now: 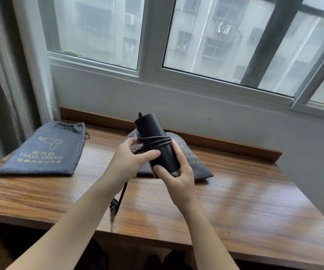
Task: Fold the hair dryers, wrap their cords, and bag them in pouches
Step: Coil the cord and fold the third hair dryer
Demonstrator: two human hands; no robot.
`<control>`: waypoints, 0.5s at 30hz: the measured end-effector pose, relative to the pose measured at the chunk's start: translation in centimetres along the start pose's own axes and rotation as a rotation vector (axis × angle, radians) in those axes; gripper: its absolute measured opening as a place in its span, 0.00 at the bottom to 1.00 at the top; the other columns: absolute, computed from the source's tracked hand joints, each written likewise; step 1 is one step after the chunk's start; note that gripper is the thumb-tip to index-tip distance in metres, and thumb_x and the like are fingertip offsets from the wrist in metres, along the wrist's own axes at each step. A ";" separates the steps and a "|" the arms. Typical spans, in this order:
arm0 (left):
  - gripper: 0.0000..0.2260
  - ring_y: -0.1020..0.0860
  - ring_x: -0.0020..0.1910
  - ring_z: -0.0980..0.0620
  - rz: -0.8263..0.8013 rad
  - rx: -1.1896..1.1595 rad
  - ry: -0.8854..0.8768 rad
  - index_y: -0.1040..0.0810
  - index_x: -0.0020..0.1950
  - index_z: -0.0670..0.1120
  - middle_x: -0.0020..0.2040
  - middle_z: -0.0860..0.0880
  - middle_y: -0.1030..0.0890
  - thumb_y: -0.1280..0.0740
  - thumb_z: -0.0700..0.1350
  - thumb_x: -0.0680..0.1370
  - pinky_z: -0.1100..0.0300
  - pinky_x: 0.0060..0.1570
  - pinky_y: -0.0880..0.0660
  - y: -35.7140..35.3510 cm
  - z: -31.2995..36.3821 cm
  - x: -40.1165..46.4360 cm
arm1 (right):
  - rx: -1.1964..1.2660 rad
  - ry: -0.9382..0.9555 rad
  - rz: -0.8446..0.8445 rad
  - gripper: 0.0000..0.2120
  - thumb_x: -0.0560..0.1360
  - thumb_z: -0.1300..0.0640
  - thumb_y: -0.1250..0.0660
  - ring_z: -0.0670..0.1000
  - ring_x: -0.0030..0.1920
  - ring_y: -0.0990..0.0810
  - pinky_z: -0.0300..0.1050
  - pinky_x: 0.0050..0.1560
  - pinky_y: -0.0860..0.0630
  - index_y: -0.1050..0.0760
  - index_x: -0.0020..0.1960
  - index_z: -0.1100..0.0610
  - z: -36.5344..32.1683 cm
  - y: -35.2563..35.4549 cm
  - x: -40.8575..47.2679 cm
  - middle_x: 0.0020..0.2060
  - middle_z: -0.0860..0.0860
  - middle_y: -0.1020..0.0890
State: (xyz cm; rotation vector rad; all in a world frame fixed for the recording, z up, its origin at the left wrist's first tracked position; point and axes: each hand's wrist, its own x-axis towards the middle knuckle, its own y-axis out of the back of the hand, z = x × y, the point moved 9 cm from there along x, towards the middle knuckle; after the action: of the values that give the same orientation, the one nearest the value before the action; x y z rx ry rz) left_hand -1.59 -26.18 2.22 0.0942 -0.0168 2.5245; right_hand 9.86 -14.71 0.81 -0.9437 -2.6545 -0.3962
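Mid-frame, the left hand pinches the cord against the black dryer, while the right hand cups its lower end, holding it above the desk. This looks like the cord-wrapping step: the plug dangles below, so that tail likely needs winding next. A flat pouch waits at left; another lies behind.

We see a black hair dryer held tilted above the wooden desk, its cord looped several times around the barrel, the plug end trailing onto the desk. One grey pouch lies flat at left; a second pouch lies behind the dryer.
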 end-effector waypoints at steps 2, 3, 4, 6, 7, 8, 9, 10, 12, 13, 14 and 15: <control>0.21 0.23 0.42 0.53 -0.007 0.009 0.002 0.25 0.61 0.53 0.54 0.50 0.18 0.24 0.51 0.71 0.63 0.26 0.32 -0.2 0.1 -0.2 | -0.069 0.059 0.022 0.37 0.72 0.56 0.25 0.46 0.62 0.24 0.54 0.58 0.20 0.36 0.75 0.41 -0.6 0.0 -0.1 0.64 0.37 0.26; 0.20 0.23 0.39 0.54 -0.012 0.003 0.006 0.25 0.60 0.53 0.54 0.49 0.18 0.24 0.51 0.71 0.64 0.25 0.32 -0.3 0.2 -0.2 | -0.130 0.111 0.030 0.37 0.72 0.57 0.25 0.47 0.64 0.25 0.53 0.59 0.21 0.37 0.76 0.42 -1.1 0.0 -0.2 0.65 0.39 0.27; 0.18 0.24 0.38 0.55 -0.018 -0.011 0.011 0.24 0.58 0.53 0.54 0.49 0.18 0.24 0.50 0.71 0.65 0.24 0.32 -0.4 0.2 -0.3 | -0.217 0.177 0.044 0.37 0.72 0.57 0.25 0.48 0.66 0.27 0.53 0.61 0.22 0.37 0.76 0.44 -1.6 -0.1 -0.3 0.66 0.41 0.28; 0.16 0.22 0.37 0.55 -0.029 -0.066 0.014 0.24 0.55 0.52 0.52 0.49 0.17 0.23 0.46 0.71 0.67 0.24 0.31 -0.7 0.4 -0.4 | -0.417 0.317 0.070 0.38 0.72 0.58 0.26 0.48 0.69 0.30 0.52 0.65 0.25 0.39 0.77 0.49 -2.6 -0.6 -0.7 0.69 0.45 0.31; 0.16 0.20 0.40 0.54 -0.027 -0.093 0.010 0.23 0.54 0.51 0.52 0.49 0.17 0.23 0.45 0.70 0.67 0.27 0.29 -0.8 0.5 -0.5 | -0.460 0.349 0.074 0.39 0.72 0.57 0.26 0.48 0.71 0.32 0.52 0.67 0.27 0.40 0.77 0.50 -2.8 -0.7 -0.8 0.70 0.46 0.32; 0.17 0.18 0.45 0.53 -0.018 -0.110 0.003 0.23 0.54 0.51 0.52 0.49 0.16 0.22 0.44 0.69 0.65 0.32 0.28 -0.7 0.6 -0.5 | -0.444 0.344 0.067 0.40 0.72 0.56 0.25 0.47 0.71 0.33 0.51 0.68 0.28 0.41 0.78 0.51 -2.7 -0.8 -0.9 0.70 0.45 0.33; 0.18 0.17 0.48 0.52 -0.007 -0.121 -0.006 0.22 0.55 0.50 0.51 0.49 0.16 0.22 0.43 0.69 0.64 0.36 0.26 -0.5 0.8 -0.5 | -0.383 0.298 0.047 0.41 0.71 0.54 0.25 0.45 0.72 0.34 0.49 0.69 0.29 0.43 0.78 0.50 -2.5 -0.8 -0.8 0.70 0.43 0.34; 0.18 0.17 0.50 0.52 0.002 -0.130 -0.013 0.22 0.55 0.50 0.51 0.49 0.16 0.22 0.42 0.68 0.63 0.38 0.25 -0.4 0.9 -0.5 | -0.284 0.216 0.027 0.43 0.71 0.50 0.24 0.44 0.71 0.33 0.48 0.68 0.28 0.44 0.79 0.48 -2.1 -0.7 -0.7 0.71 0.41 0.35; 0.18 0.16 0.48 0.54 0.002 -0.143 -0.025 0.22 0.55 0.50 0.50 0.50 0.15 0.22 0.40 0.69 0.66 0.38 0.25 -0.3 1.0 -0.6 | -0.046 0.017 0.026 0.47 0.67 0.44 0.24 0.45 0.69 0.30 0.50 0.65 0.24 0.46 0.78 0.43 -0.9 -0.5 -0.5 0.72 0.42 0.36; 0.17 0.16 0.47 0.56 -0.006 -0.147 -0.033 0.22 0.54 0.50 0.49 0.50 0.15 0.22 0.40 0.69 0.68 0.37 0.25 -0.3 1.2 -0.7 | 0.075 -0.073 0.031 0.48 0.65 0.44 0.24 0.47 0.68 0.27 0.52 0.64 0.23 0.47 0.78 0.40 -0.2 -0.4 -0.4 0.73 0.45 0.36; 0.17 0.16 0.45 0.57 -0.015 -0.153 -0.040 0.22 0.54 0.51 0.49 0.51 0.15 0.23 0.40 0.69 0.69 0.36 0.25 -0.4 1.3 -0.8 | 0.213 -0.156 0.012 0.48 0.65 0.46 0.24 0.50 0.67 0.25 0.55 0.63 0.22 0.48 0.78 0.39 0.3 -0.5 -0.2 0.74 0.49 0.34; 0.16 0.16 0.45 0.58 -0.024 -0.158 -0.046 0.22 0.54 0.51 0.48 0.51 0.15 0.23 0.40 0.70 0.69 0.36 0.25 -0.5 1.3 -0.8 | 0.364 -0.225 -0.026 0.46 0.67 0.50 0.24 0.55 0.65 0.22 0.58 0.61 0.22 0.46 0.78 0.40 0.8 -0.9 -0.1 0.72 0.54 0.30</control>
State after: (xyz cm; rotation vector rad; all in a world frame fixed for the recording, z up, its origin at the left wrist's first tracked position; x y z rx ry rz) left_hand -0.57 -26.33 3.42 0.0882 -0.2321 2.4861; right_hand 9.21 -15.17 -0.06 -0.8796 -2.8018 0.1975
